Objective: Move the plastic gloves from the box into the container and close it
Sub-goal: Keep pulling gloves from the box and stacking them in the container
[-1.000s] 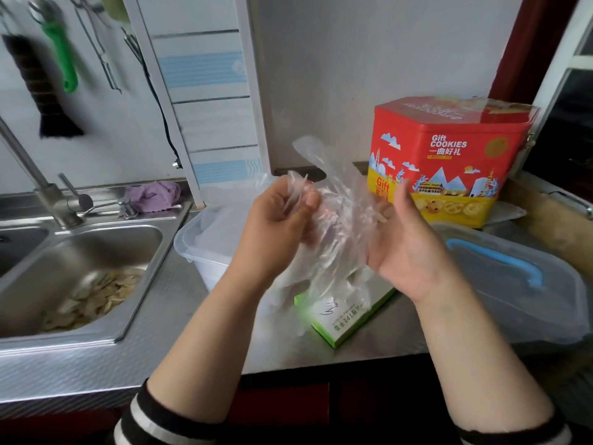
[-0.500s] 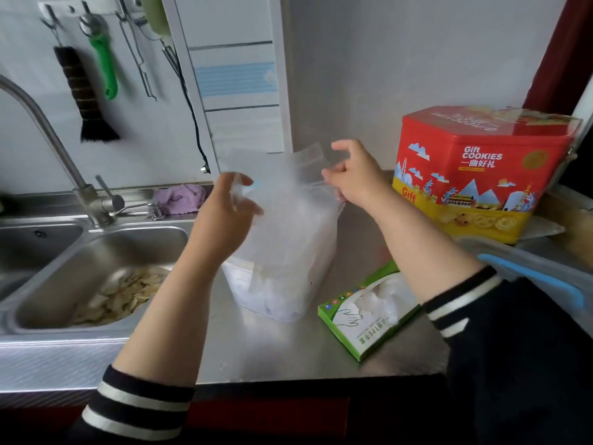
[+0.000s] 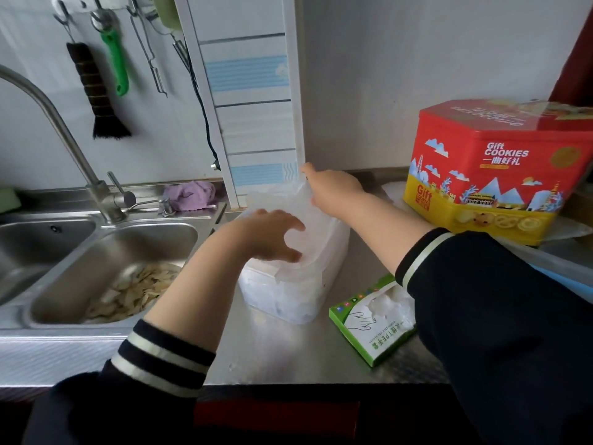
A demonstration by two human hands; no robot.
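A: Where were the plastic gloves (image 3: 290, 242) at that point?

B: Pushed down into the container (image 3: 296, 284) at the middle of the frame. Half a second before, the sheet stood tall above its rim; a second before, it was bunched between both hands over the box (image 3: 373, 319).

A: So the transfer was nearly done?

B: For that batch, I'd judge. The box, lower right of the container, still showed white plastic in its opening, and no lid was on.

A: And the hands?

B: The left hand (image 3: 272, 234) hovered over the container's near end, fingers curled loosely around the film. The right hand (image 3: 330, 191) reached to the far rim, upper centre; whether its fingers pinched plastic I couldn't tell.

A: Anything around?

B: The table (image 3: 272, 348), and the sink (image 3: 106, 261) at the left.
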